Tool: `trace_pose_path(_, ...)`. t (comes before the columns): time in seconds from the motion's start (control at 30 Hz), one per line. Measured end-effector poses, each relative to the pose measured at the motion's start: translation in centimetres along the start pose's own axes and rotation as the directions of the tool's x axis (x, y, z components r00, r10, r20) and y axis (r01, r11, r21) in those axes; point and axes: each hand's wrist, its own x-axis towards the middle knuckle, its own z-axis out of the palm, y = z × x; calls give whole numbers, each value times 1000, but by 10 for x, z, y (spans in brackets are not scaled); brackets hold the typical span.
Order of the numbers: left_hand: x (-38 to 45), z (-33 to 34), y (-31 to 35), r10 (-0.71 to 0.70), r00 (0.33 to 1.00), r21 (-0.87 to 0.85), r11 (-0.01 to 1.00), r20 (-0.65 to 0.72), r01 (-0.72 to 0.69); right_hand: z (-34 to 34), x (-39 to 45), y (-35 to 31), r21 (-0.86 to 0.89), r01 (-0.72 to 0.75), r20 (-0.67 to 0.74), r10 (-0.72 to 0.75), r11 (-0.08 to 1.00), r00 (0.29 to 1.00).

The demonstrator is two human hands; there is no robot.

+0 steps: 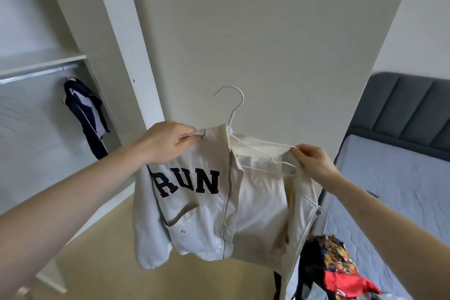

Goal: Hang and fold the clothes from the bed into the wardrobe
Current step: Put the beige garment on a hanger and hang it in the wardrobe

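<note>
A cream jacket (194, 207) with dark "RUN" letters hangs in the air before me, its zip open. A white hanger (232, 109) sits inside it, hook sticking up above the collar. My left hand (168, 141) pinches the jacket's left shoulder. My right hand (311, 162) pinches the collar edge at the right shoulder, next to the hanger's arm. The open wardrobe (73, 61) stands at the left with a rail (39, 74) under its shelf.
A navy and white garment (86, 114) hangs at the rail's right end. The bed (394, 190) with a grey headboard (409, 114) lies at the right. A pile of colourful clothes (336, 270) sits on its near corner. A white wardrobe door (126, 56) stands open between wardrobe and wall.
</note>
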Motion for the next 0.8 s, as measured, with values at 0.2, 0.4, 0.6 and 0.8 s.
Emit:
trace_pose_path(0.2,-22,22,3,-26,997,99,995,74,19,-19,6,-43,93,59,32,-62,994,998)
trace_pose_path(0.4,-32,41,4,-230,969,160,964,88,214,-9,-22,-113,213,145,207,-189,966,960)
trace_pose_path(0.6,-33,40,4,-448,894,-84,890,30,448,45,-87,-166,405,99,485,-306,909,820)
trace_pose_path(0.8,-32,21,18,-462,880,-206,877,-111,435,119,-108,-140,2,322,656,-245,947,714)
